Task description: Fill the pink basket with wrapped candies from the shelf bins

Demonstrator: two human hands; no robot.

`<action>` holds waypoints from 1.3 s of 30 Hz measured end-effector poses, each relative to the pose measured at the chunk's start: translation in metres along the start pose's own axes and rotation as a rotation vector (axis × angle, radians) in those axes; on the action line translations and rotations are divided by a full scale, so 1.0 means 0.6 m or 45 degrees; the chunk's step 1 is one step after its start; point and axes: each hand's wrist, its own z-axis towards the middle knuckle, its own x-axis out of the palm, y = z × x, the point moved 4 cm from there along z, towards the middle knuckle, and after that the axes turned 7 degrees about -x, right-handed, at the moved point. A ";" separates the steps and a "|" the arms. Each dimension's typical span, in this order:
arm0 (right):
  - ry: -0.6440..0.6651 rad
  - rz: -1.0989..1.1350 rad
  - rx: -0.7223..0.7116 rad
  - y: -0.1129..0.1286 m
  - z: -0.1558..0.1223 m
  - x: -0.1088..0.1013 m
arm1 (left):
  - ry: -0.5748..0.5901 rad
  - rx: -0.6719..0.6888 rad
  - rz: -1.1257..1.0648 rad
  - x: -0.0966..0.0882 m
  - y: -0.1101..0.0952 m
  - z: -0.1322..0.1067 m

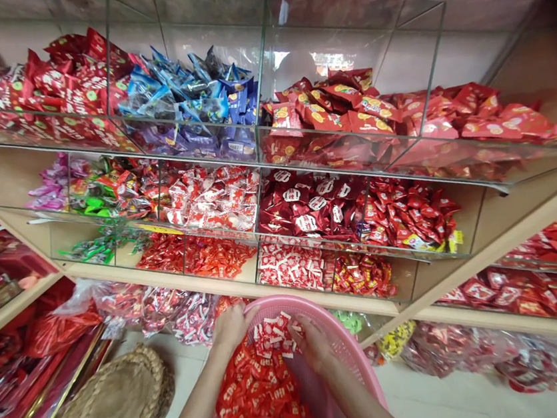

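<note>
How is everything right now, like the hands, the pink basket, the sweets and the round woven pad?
Left hand: gripping the basket's rim.
Right hand: inside the basket, fingers bent at the red-and-white sweets; hard to tell if holding any.
Pink basket: open, partly filled.
Red-and-white sweets: wrapped, loose on top.
Red sweets: wrapped, heaped in the basket.
Blue packets: piled on the shelf.
Woven pad: lying flat on the floor.
</note>
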 end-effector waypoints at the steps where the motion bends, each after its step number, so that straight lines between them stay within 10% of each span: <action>1: -0.022 0.019 0.001 0.001 -0.001 -0.001 | 0.002 0.001 -0.004 0.001 0.000 0.000; 31: 0.066 -0.106 0.073 -0.013 -0.018 0.053 | -0.008 0.003 -0.001 -0.002 0.000 0.000; 39: 0.113 -0.071 0.073 0.005 -0.023 0.017 | -0.003 -0.001 0.014 0.001 0.000 0.001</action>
